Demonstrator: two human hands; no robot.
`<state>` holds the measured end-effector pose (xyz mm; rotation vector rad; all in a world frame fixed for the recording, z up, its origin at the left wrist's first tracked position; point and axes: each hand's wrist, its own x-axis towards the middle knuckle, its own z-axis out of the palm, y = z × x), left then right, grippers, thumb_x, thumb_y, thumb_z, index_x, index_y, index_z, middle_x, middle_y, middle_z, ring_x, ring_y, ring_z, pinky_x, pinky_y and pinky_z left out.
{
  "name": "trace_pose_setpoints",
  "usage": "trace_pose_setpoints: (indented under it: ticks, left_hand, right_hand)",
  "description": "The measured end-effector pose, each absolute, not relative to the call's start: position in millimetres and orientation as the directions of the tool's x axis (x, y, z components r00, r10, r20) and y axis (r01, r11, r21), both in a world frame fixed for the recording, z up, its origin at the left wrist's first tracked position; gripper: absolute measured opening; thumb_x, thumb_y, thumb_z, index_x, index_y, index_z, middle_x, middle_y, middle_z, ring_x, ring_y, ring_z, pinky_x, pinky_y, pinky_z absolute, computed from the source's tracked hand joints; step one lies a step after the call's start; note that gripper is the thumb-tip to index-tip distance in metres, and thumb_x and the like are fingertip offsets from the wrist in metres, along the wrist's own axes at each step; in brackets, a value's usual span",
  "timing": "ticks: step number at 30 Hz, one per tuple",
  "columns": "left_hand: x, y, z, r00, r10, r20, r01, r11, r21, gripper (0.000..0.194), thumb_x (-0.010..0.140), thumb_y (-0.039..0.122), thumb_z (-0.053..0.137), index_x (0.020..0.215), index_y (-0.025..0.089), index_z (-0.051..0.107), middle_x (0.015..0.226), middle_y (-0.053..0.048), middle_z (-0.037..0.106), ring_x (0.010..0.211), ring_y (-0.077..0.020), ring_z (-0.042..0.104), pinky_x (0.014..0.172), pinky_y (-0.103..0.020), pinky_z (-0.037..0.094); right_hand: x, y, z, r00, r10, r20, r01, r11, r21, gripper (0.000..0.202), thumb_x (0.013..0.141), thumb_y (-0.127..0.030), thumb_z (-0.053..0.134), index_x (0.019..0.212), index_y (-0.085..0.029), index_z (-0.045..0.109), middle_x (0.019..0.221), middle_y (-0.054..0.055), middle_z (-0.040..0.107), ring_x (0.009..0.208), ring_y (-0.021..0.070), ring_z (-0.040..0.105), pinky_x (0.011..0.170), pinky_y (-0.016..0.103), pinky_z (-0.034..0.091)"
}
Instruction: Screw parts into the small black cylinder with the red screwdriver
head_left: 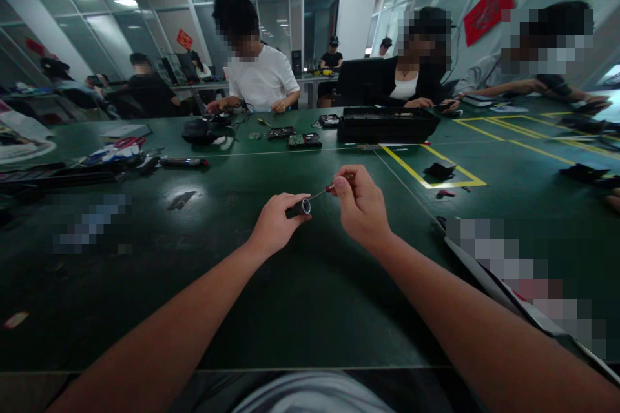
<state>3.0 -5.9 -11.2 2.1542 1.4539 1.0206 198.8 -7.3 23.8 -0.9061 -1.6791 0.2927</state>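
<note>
In the head view, a green table (pixel 271 300) spreads ahead; a pale flat item (pixel 477 271), partly blurred out, lies just beside the right forearm; a dark pen-like tool (pixel 184 162) and a heap of cables (pixel 121 148) sit to the left; a black pouch (pixel 201 131) and a green circuit board (pixel 305 141) lie beyond the hands, before a person in white (pixel 264 77); a small black block (pixel 440 170) sits within yellow tape lines (pixel 404 166); farther back stands a long black open box (pixel 387 131), its contents too dark to tell; the left hand (pixel 277 222) pinches a hollow-ended black cylinder (pixel 303 207) above the table; the right hand (pixel 361 206) grips a screwdriver (pixel 330 188), its shaft slanting toward the cylinder, contact unclear.
</note>
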Motion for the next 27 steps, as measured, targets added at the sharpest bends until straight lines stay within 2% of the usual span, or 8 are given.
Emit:
trace_pose_setpoints:
  ticks: [8,13,20,27]
  left_hand:
    - [2.3,-4.7,-11.8,0.204,0.906,0.37,0.64,-0.41,0.65,0.044,0.086,0.021,0.075,0.127,0.03,0.067,0.118,-0.004,0.068,0.112,-0.0234,0.059,0.1,-0.041,0.045]
    - [2.9,-4.8,-11.8,0.212,0.91,0.356,0.634,-0.405,0.658,0.044,0.085,0.02,0.076,0.128,0.029,0.067,0.118,-0.005,0.067,0.113,-0.0231,0.059,0.101,-0.041,0.045]
    - [3.5,-5.0,-10.9,0.191,0.924,0.33,0.61,-0.375,0.698,0.044,0.084,0.018,0.076,0.126,0.028,0.067,0.118,-0.004,0.066,0.112,-0.0216,0.059,0.101,-0.039,0.045]
    - [1.2,-4.9,-13.0,0.19,0.944,0.271,0.604,-0.33,0.726,0.042,0.086,0.023,0.075,0.126,0.029,0.067,0.113,-0.004,0.068,0.103,-0.0212,0.062,0.094,-0.038,0.048]
  right_hand:
    - [200.5,-7.1,26.7,-0.08,0.697,0.713,0.492,0.65,-0.58,0.011,0.1,-0.031,0.044,0.094,-0.025,0.051,0.075,0.0,0.064,0.066,0.0176,0.06,0.062,0.032,0.042]
    - [201.2,-6.7,26.3,-0.042,0.677,0.735,0.482,0.658,-0.578,0.011,0.101,-0.031,0.043,0.095,-0.025,0.05,0.075,0.0,0.065,0.066,0.0173,0.06,0.063,0.032,0.042]
    - [201.4,-5.1,25.2,-0.086,0.685,0.723,0.502,0.657,-0.563,0.012,0.101,-0.032,0.043,0.094,-0.025,0.05,0.076,0.0,0.065,0.066,0.0172,0.059,0.062,0.032,0.041]
    - [204.3,-0.3,25.6,-0.012,0.696,0.718,0.558,0.6,-0.573,0.012,0.1,-0.031,0.043,0.091,-0.025,0.049,0.073,0.0,0.062,0.065,0.0179,0.058,0.062,0.033,0.04]
